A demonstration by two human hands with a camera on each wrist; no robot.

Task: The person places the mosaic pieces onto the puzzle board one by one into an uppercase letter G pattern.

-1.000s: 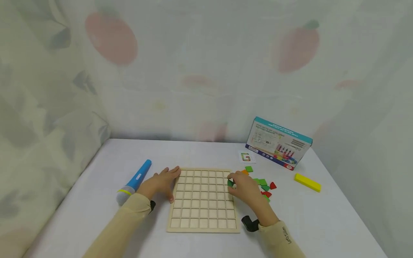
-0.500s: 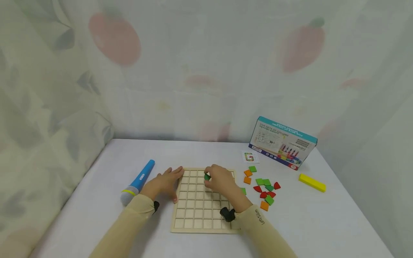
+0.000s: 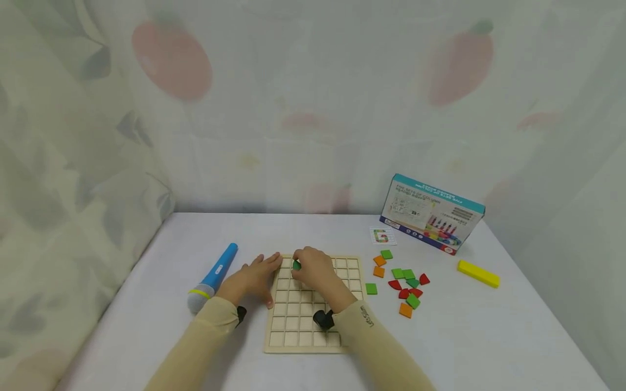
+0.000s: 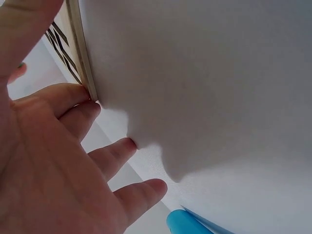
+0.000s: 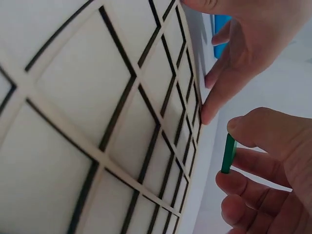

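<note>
A square wooden grid board (image 3: 292, 324) lies on the white table. My left hand (image 3: 251, 280) rests along its left side, thumb and forefinger at the edge; in the left wrist view the other fingers (image 4: 114, 156) extend past the board's corner (image 4: 90, 83), spread apart. Over the upper left of the grid, my right hand (image 3: 317, 273) pinches a small green tile (image 3: 296, 265). The right wrist view shows that green tile (image 5: 228, 153) on edge between thumb and fingertips, apart from the grid's cells (image 5: 83, 87).
Green, orange and red tiles (image 3: 406, 273) lie scattered right of the board, below a card with a letter G (image 3: 382, 236). A box (image 3: 432, 214) and a yellow block (image 3: 479, 273) are farther right. A blue toy microphone (image 3: 212, 278) lies left.
My right hand has carried the green tile leftward from the board's right edge to its upper left. The left hand has stayed at the board's left side.
</note>
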